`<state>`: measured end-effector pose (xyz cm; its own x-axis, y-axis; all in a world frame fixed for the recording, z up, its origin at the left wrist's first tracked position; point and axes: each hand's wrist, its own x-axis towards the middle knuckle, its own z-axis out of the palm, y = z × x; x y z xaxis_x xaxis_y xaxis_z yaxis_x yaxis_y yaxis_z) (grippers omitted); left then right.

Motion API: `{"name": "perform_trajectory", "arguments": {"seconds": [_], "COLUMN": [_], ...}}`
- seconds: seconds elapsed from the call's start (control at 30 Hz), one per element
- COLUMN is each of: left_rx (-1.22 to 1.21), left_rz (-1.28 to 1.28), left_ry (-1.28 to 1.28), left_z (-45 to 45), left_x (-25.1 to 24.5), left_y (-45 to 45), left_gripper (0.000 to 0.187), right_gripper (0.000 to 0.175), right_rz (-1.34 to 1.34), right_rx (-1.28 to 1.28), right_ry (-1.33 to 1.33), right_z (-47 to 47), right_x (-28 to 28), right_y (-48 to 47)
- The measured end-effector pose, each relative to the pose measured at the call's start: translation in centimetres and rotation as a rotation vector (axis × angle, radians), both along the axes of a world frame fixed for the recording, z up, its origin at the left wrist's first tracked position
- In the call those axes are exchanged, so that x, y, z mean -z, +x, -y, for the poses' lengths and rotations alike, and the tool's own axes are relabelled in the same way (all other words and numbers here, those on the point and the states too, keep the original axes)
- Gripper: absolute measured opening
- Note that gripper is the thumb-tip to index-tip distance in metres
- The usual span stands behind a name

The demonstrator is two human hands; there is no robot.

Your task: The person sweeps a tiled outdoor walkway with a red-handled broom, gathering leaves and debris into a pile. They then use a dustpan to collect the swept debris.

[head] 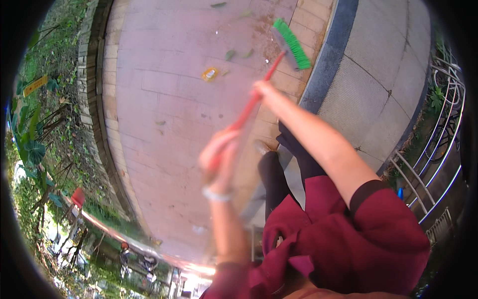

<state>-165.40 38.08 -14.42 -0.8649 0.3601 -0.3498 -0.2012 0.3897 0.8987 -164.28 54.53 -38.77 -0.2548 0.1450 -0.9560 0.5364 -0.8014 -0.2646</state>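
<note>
A broom with a red handle [244, 114] and green bristles [293, 43] reaches away from me toward the upper right. My right hand [263, 89] grips the handle partway down, nearer the broom head. Higher on the same handle closes my left hand [220, 153], blurred by motion, with a pale band on its wrist. The broom head lies over the tan paving strip [285, 80] beside the dark kerb [328, 71]; whether the bristles touch the ground I cannot tell. Left of it, a yellow wrapper [210, 74] and green leaves [230, 55] lie on the pinkish paving.
Brown debris [266, 26] is scattered near the broom head. Beyond the kerb runs a grey concrete slab [373, 86], bordered by metal railings [437, 149] with a bicycle behind. A low edging [89, 93] separates the paving from a planted bank [56, 112] on the left.
</note>
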Motion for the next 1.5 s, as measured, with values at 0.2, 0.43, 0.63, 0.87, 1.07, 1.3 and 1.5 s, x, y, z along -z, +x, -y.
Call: {"name": "perform_trajectory", "arguments": {"seconds": [0.2,0.43,0.63,0.87,1.07,1.3,1.5], "left_rx": [-0.181,-0.03,-0.01,0.128,-0.157,-0.147,0.058], "left_rz": [-0.151,-0.368,-0.007,-0.17,-0.153,-0.363,-0.074], "left_ry": [-0.37,-0.006,0.166,0.132,-0.406,-0.009,0.194], "left_z": [3.5,0.5,-12.3,-18.5,-4.1,-7.8,-24.4], "left_x": [-14.1,-20.8,-5.6,3.0,-13.4,-19.9,-7.6], "left_y": [0.6,-1.8,-8.8,-17.6,-19.5,-23.6,-30.9], "left_gripper": [0.005,0.022,0.01,0.016,0.007,0.005,0.004], "right_gripper": [0.014,0.015,0.022,0.017,0.018,0.014,0.014], "right_rz": [-0.036,-0.253,-0.084,-0.085,-0.028,-0.225,-0.138], "right_rx": [-0.193,0.039,0.091,-0.227,-0.196,-0.064,0.027], "right_ry": [-0.396,-0.352,0.167,0.157,-0.391,-0.434,0.239], "right_z": [16.5,8.0,-14.9,-20.8,8.5,1.2,-27.8], "right_x": [-11.8,-22.8,-8.2,3.2,-10.8,-21.5,-13.1], "right_y": [-3.9,-6.2,-9.5,-19.1,-24.7,-29.6,-32.1]}}
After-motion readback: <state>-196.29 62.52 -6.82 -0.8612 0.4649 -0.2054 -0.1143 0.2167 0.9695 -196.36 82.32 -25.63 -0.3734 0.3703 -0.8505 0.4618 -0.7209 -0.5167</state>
